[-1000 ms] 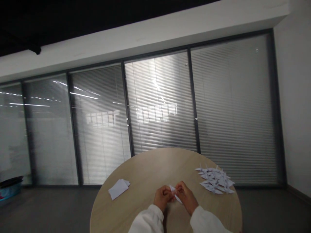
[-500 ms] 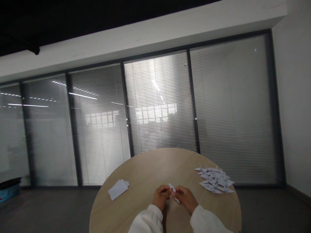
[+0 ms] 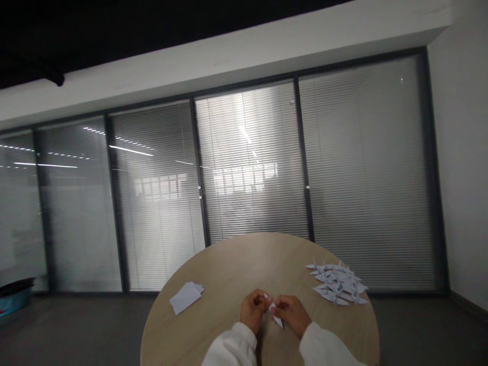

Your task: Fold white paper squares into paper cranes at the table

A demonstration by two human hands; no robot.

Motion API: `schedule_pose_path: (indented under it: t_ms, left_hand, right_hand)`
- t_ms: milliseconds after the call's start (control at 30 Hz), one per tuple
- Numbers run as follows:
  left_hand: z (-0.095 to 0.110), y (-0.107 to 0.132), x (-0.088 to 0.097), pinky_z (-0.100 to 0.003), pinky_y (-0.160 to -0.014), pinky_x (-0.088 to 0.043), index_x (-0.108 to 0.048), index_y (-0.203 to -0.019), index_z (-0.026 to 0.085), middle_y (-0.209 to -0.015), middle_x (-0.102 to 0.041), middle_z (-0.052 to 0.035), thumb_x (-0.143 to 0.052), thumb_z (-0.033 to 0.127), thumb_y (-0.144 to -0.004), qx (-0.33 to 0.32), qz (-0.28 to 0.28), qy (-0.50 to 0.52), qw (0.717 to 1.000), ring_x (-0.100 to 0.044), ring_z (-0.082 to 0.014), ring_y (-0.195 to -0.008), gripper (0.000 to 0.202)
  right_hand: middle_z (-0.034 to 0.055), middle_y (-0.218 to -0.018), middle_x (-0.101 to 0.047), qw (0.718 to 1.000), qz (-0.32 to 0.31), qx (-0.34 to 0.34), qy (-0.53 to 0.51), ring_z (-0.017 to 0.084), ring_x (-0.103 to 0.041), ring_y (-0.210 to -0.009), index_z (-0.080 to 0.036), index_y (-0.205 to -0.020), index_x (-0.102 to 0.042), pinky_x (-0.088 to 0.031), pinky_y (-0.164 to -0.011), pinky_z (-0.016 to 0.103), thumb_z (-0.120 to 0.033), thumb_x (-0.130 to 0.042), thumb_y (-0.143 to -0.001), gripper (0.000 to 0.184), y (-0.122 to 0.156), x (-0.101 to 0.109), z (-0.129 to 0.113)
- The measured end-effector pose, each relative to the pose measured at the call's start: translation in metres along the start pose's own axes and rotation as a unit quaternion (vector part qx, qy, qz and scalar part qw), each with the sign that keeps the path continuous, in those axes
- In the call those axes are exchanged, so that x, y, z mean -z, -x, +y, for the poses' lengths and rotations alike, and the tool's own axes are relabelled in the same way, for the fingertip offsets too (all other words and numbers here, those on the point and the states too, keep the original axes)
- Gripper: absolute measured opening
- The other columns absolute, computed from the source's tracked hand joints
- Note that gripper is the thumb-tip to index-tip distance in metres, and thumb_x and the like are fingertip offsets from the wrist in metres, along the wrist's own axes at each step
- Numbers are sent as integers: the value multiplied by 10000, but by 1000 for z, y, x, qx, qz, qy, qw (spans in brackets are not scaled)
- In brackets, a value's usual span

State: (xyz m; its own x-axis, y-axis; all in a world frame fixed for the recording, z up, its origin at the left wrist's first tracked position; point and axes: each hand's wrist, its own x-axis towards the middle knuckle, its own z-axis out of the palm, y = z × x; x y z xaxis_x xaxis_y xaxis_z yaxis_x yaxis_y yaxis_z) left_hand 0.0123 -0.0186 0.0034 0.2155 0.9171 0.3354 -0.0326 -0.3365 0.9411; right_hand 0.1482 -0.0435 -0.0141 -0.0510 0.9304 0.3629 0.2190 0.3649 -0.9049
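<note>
A small folded piece of white paper (image 3: 278, 321) is pinched between my two hands, low over the near part of the round table (image 3: 224, 269). My left hand (image 3: 253, 308) grips its upper end with thumb and fingers. On the other side my right hand (image 3: 291, 311) holds it near the middle, and a pointed tip sticks out below. The fingers cover most of the folds. Right of my hands lies a pile of folded white paper cranes (image 3: 337, 282). To the left rests a small stack of white paper sheets (image 3: 186, 297), slightly fanned.
Behind the table runs a glass partition with blinds (image 3: 251, 203) in dark frames. A blue container with a black top (image 3: 16, 296) stands on the floor at far left. A white wall (image 3: 463, 152) closes off the right side.
The folded paper has turned and shifted slightly downward between my fingers, and its lower tip shows more. My hands stay in nearly the same place.
</note>
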Motion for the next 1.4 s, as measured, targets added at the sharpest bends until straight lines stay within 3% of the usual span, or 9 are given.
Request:
schedule_pose_path:
  t_ms: [300, 467, 600, 667, 767, 867, 1000, 1200, 1400]
  left_hand:
    - [5, -1, 1, -189, -437, -321, -540, -541, 139, -416, -446, 57, -674, 346, -527, 0, 36, 14, 999, -403, -70, -420, 247]
    - [0, -4, 3, -187, -420, -314, -545, -588, 138, -405, -431, 65, -681, 399, -511, 19, 25, 21, 999, -387, -61, -394, 304]
    - [-3, -5, 4, -211, -435, -369, -560, -753, 149, -469, -478, 49, -667, 437, -514, 52, 20, 5, 998, -443, -90, -427, 389]
    - [-3, -3, 6, -236, -500, -420, -575, -785, 161, -588, -539, 10, -677, 415, -507, 9, 59, -39, 997, -520, -132, -555, 390]
    - [0, -2, 7, -258, -608, -446, -618, -661, 170, -724, -575, -39, -670, 376, -534, -88, 91, -141, 982, -548, -177, -739, 247]
    - [0, -1, 8, -256, -598, -458, -644, -600, 180, -736, -595, -61, -607, 395, -613, -121, 51, -198, 971, -563, -180, -743, 218]
    - [-3, 0, 7, -266, -647, -480, -680, -679, 202, -739, -656, -69, -531, 448, -679, -101, 14, -223, 969, -594, -181, -744, 288]
    - [-3, 1, 6, -262, -733, -477, -684, -833, 208, -834, -687, -55, -546, 431, -676, -58, -44, -187, 980, -614, -184, -786, 305]
    - [2, 2, 6, -249, -690, -476, -695, -822, 206, -784, -693, -37, -570, 432, -657, -28, -64, -147, 987, -613, -195, -749, 307]
  right_hand:
    - [-20, -499, -544, 994, -45, -52, -81, 78, -440, -430, -131, -614, -597, -325, -408, 184, -434, -611, -583, 305, 3, -5, -6]
    - [-23, -468, -541, 997, -29, -33, -58, 77, -437, -428, -133, -580, -624, -320, -421, 185, -410, -610, -595, 278, 3, -5, -7]
    - [-15, -475, -560, 998, -28, 5, -56, 96, -477, -467, -141, -555, -644, -355, -473, 199, -408, -607, -606, 274, 2, -4, -6]
    - [-11, -482, -566, 998, -33, 21, -58, 101, -490, -479, -144, -556, -651, -367, -494, 204, -406, -598, -620, 275, 2, -3, -5]
    - [-7, -482, -567, 998, -29, 26, -52, 103, -490, -478, -145, -547, -652, -366, -494, 204, -405, -591, -629, 279, 2, -4, -5]
    - [-10, -469, -557, 998, -24, 24, -46, 97, -475, -460, -144, -538, -645, -352, -474, 199, -407, -592, -627, 283, 2, -4, -4]
    - [-13, -456, -545, 998, -7, 7, -67, 96, -467, -444, -141, -539, -627, -343, -456, 198, -432, -586, -625, 306, 1, -4, -6]
    - [-6, -492, -554, 996, -12, 12, -88, 94, -466, -454, -142, -570, -610, -344, -449, 196, -481, -571, -625, 345, 2, -4, -12]
    - [-10, -507, -547, 996, -29, 26, -84, 88, -455, -448, -145, -603, -601, -341, -435, 194, -523, -542, -643, 384, 3, -6, -10]
